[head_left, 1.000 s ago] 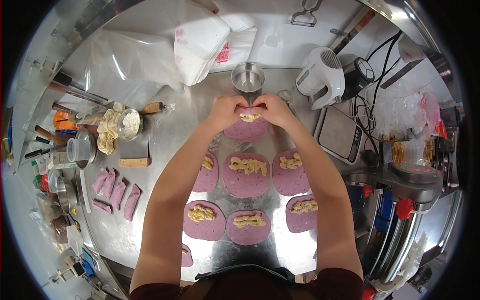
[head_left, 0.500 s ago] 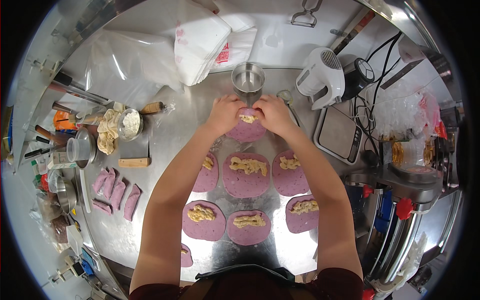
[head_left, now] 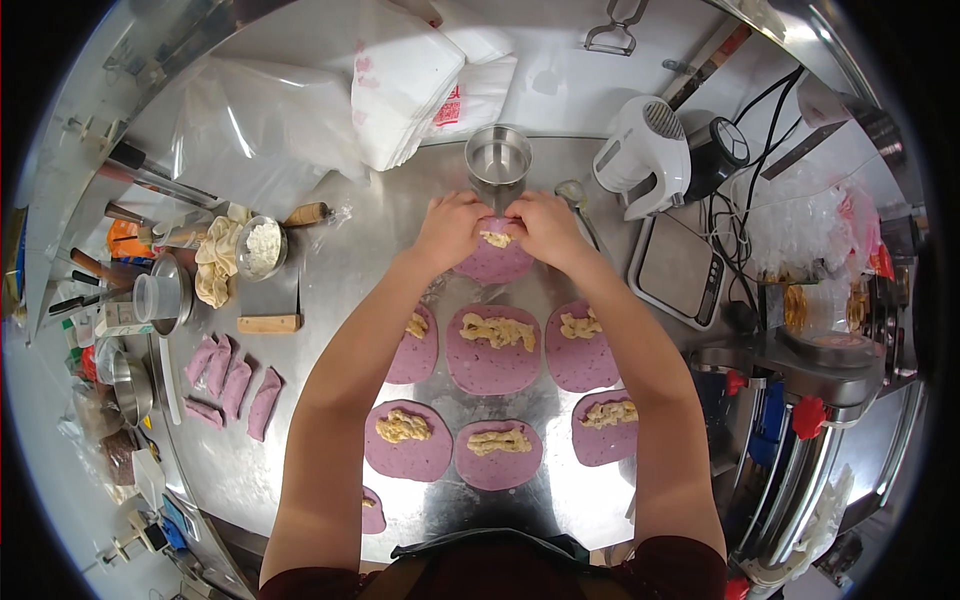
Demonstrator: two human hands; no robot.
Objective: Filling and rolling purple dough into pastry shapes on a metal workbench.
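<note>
At the far middle of the metal table, a flat purple dough round [head_left: 497,266] carries pale yellow filling [head_left: 495,239]. My left hand [head_left: 455,228] and my right hand [head_left: 540,227] pinch its far edge from either side, lifting it toward the filling. My thumbs point inward and nearly meet; the other fingertips are partly hidden. Closer to me lie several more purple dough rounds [head_left: 492,375], each with a lump of filling, some partly covered by my forearms. A steel cup [head_left: 498,153] stands just beyond my hands.
Left on the metal table [head_left: 335,215] are rolled purple dough pieces [head_left: 237,389], a dough scraper [head_left: 270,322], a bowl of white flour [head_left: 262,249] and a rolling pin [head_left: 304,215]. A kitchen scale [head_left: 677,270], a hand mixer [head_left: 643,155] and loose cables [head_left: 738,235] sit at the right.
Almost nothing differs. Both hands stay on the far edge of the same dough round, and the view has shifted very slightly.
</note>
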